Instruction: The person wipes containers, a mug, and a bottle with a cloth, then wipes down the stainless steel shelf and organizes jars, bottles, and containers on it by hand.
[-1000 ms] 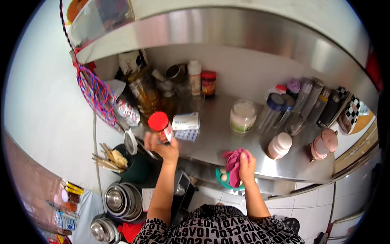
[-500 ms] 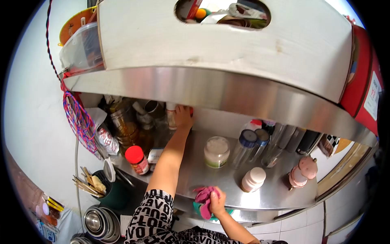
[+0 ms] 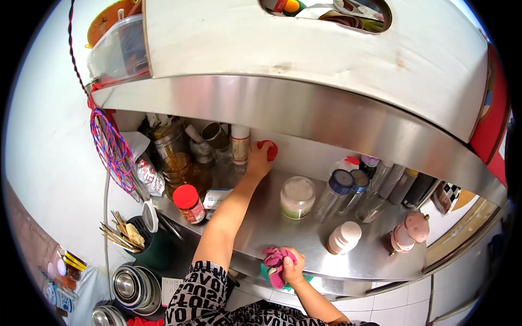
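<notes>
My left hand (image 3: 258, 161) reaches to the back of the metal shelf, its fingers curled over a round red lid (image 3: 272, 151). What lies under that lid is hidden by my hand. Just left of it stands a white bottle with a printed label (image 3: 240, 145). My right hand (image 3: 293, 267) is closed on a bunched pink cloth (image 3: 278, 266) at the shelf's front edge, with green fabric (image 3: 266, 273) beside it. Between the hands are a clear jar with pale contents (image 3: 297, 199) and a white bottle (image 3: 345, 238).
A red-lidded jar (image 3: 189, 204) stands beside my left forearm. Clear bottles with dark lids (image 3: 334, 193) and a pink pot-shaped item (image 3: 409, 232) are on the right. A metal shelf edge (image 3: 304, 114) overhangs my left hand. Metal bowls (image 3: 133, 289) sit at lower left.
My left hand has shifted slightly right, and more of the red lid and the labelled white bottle shows. My right hand still holds the cloth. The view has shifted a little.
</notes>
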Demonstrator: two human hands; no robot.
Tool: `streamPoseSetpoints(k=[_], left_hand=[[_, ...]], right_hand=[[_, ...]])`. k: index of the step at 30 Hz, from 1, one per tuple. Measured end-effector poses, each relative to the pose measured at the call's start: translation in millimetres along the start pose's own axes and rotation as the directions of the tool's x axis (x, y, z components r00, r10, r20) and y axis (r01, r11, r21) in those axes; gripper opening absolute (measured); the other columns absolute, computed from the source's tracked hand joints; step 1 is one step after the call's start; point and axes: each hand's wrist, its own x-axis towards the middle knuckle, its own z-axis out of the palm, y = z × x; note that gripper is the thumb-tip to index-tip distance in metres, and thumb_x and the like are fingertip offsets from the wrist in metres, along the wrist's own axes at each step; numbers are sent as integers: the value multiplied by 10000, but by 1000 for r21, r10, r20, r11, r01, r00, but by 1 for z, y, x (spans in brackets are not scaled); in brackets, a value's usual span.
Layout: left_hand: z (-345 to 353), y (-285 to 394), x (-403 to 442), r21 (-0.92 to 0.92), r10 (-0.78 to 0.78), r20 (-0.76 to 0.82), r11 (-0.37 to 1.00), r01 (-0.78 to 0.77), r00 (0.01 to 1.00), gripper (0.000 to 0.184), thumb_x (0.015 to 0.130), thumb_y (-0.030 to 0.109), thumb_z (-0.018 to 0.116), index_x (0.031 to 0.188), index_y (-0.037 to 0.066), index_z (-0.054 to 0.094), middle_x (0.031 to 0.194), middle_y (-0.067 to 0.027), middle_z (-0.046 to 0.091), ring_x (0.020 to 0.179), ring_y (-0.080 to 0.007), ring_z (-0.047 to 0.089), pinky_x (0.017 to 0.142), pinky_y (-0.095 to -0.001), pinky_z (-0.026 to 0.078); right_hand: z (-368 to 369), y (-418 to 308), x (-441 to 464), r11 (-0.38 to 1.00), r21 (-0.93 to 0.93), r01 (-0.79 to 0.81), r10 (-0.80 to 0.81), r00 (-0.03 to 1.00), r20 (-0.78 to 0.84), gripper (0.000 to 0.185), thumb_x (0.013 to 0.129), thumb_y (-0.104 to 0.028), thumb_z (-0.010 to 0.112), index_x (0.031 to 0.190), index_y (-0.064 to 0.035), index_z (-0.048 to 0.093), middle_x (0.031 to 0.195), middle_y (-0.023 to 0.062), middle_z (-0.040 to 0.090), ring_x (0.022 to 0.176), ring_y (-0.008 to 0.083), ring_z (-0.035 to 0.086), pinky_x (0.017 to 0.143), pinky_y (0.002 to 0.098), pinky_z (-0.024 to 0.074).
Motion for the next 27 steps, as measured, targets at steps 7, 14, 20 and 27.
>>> streamPoseSetpoints(k=[7, 14, 20, 27], left_hand=[[-86, 54, -77, -184, -52, -77, 982, 37, 996, 773, 620, 150, 826, 1284, 84, 437, 1173, -229, 506, 1115, -443, 481, 949, -520, 429], [-168, 72, -192, -370, 62, -190, 920, -130, 980, 900, 633, 119, 841, 1309, 51, 250, 1261, -248, 417, 1146, -405, 521, 960, -455, 460], [-214, 69, -247, -347, 207, -100, 910, -229, 973, 954, 589, 104, 844, 1355, 109, 276, 1245, -229, 428, 1109, -418, 500, 924, -483, 462], [-261, 50, -278, -197, 287, -64, 935, -294, 956, 858, 653, 248, 806, 1379, 216, 348, 1112, -173, 442, 974, -396, 496, 834, -517, 435]], right_hand=[[1, 2, 1, 999, -1, 35, -35, 999, -35, 494, 935, -425, 515, 952, 54, 635, 881, 171, 703, 802, 265, 687, 760, 355, 528], [7, 3, 3, 990, 42, -138, 143, 973, -179, 455, 971, -387, 480, 1027, 39, 627, 874, 111, 685, 849, 233, 668, 808, 344, 515], [56, -81, 13, 943, 330, 37, -25, 999, -40, 531, 963, -338, 552, 1357, 2, 451, 1426, 213, 386, 1313, 339, 420, 1067, 457, 358], [104, -103, 2, 968, -225, 112, -38, 951, 307, 503, 888, -308, 655, 1308, -77, 504, 1275, 231, 451, 1152, 414, 510, 898, 457, 479]])
